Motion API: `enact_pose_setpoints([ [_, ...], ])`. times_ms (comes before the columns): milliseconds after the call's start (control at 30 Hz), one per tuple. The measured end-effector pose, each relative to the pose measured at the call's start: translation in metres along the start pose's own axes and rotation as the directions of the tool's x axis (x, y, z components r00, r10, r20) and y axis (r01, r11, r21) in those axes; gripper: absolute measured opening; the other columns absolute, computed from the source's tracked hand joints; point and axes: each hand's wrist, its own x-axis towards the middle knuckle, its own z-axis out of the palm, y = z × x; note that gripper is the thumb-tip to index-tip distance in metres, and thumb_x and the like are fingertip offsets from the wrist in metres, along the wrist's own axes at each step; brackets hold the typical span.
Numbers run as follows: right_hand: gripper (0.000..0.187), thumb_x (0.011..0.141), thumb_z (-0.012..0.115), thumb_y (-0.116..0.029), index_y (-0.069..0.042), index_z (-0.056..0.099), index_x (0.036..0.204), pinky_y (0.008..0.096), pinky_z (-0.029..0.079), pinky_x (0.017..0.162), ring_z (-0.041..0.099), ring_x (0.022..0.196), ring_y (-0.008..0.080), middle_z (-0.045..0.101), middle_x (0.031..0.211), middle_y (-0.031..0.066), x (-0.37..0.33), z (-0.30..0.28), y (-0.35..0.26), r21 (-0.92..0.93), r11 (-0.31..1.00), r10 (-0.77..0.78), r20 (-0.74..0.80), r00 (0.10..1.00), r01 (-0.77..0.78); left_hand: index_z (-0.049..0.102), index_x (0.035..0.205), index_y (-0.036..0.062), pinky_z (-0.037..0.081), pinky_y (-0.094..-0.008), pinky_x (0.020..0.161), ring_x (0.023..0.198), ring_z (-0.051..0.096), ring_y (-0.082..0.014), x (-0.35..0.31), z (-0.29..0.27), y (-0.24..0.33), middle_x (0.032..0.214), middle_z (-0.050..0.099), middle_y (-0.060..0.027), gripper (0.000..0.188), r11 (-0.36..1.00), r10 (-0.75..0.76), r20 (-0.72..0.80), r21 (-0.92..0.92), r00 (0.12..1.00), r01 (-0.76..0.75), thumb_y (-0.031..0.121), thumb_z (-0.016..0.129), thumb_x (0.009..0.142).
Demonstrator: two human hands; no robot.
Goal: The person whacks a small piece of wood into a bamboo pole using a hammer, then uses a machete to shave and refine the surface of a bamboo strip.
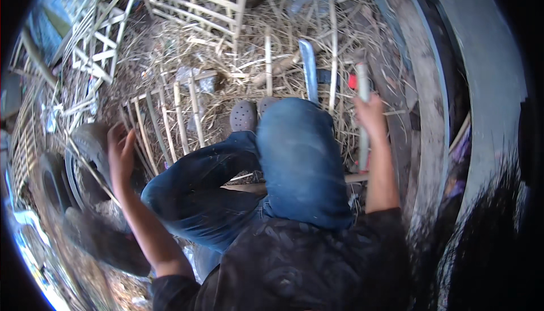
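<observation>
The right hand [370, 115] is gripping a pale rod [363, 79]; the left hand [120, 155] (fingers loosely open) is hanging near strips [180, 118].

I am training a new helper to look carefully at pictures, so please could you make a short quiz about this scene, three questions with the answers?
1. Multiple choice: what is strewn on the ground in front of the shoes? a) tiles; b) pale straw-like scraps; c) wet sand.
2. True or false: the left hand is apart from the long blade.
3. Fill the gap: the pale bar is held in the person's ____ hand.

Key: 1. b. 2. True. 3. Right; the right hand is closed around it.
</observation>
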Motion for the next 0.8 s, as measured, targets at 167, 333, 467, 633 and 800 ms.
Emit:
enact_pose_setpoints([
  [167, 0.037, 0.072, 0.065, -0.031, 0.004, 0.067, 0.084, 0.0462, 0.05, 0.071, 0.065, 0.077, 0.0415, 0.064, 0.074, 0.0269, 0.007, 0.014, 0.173, -0.279, 0.96, -0.035, -0.102, 0.994, 0.005, 0.034, 0.138, 0.0055, 0.034, -0.0411, 0.103, 0.125, 0.043, -0.0283, -0.104, -0.039, -0.041, 0.132, 0.046, -0.0174, 0.058, 0.999, -0.033, -0.134, -0.023, 0.99, 0.031, 0.03, 0.059, 0.092],
  [333, 0.04, 0.075, 0.066, -0.035, 0.002, 0.068, 0.089, 0.0442, 0.05, 0.069, 0.066, 0.073, 0.0368, 0.066, 0.074, 0.0226, -0.004, 0.025, 0.225, -0.492, 0.855, 0.079, -0.191, 0.978, -0.165, 0.032, 0.139, 0.0017, 0.026, -0.042, 0.109, 0.13, 0.036, -0.0301, -0.187, 0.003, -0.044, 0.139, 0.039, -0.0183, 0.076, 0.999, 0.009, -0.242, 0.049, 0.97, 0.003, 0.042, 0.065, 0.083],
  [467, 0.043, 0.074, 0.068, -0.038, -0.001, 0.065, 0.095, 0.0477, 0.049, 0.074, 0.064, 0.084, 0.0408, 0.066, 0.085, 0.0244, 0.002, 0.021, 0.232, -0.596, 0.774, 0.076, -0.244, 0.967, -0.211, 0.039, 0.133, -0.0032, 0.03, -0.0416, 0.107, 0.126, 0.042, -0.0302, -0.19, 0.027, -0.01, 0.134, 0.044, -0.0174, 0.08, 0.986, 0.12, -0.33, 0.151, 0.936, -0.073, 0.046, 0.069, 0.078],
  [633, 0.041, 0.073, 0.068, -0.033, 0.003, 0.06, 0.09, 0.0502, 0.047, 0.075, 0.061, 0.087, 0.0448, 0.063, 0.09, 0.0274, 0.03, -0.011, 0.262, -0.813, 0.58, -0.038, -0.097, 0.995, -0.057, 0.046, 0.126, -0.0024, 0.035, -0.0401, 0.102, 0.119, 0.048, -0.0311, -0.174, 0.015, -0.002, 0.122, 0.052, -0.0178, 0.077, 0.992, 0.087, -0.392, 0.119, 0.916, -0.043, 0.048, 0.071, 0.074],
  [800, 0.043, 0.074, 0.064, -0.028, 0.008, 0.059, 0.097, 0.0502, 0.047, 0.084, 0.06, 0.093, 0.045, 0.062, 0.095, 0.0283, 0.078, -0.047, 0.345, -0.867, 0.499, -0.012, -0.014, 1.0, -0.006, 0.042, 0.127, -0.0015, 0.034, -0.0399, 0.102, 0.121, 0.044, -0.0306, -0.174, 0.012, -0.024, 0.126, 0.047, -0.0185, 0.065, 0.992, 0.127, -0.391, 0.056, 0.912, -0.114, 0.039, 0.065, 0.081],
])
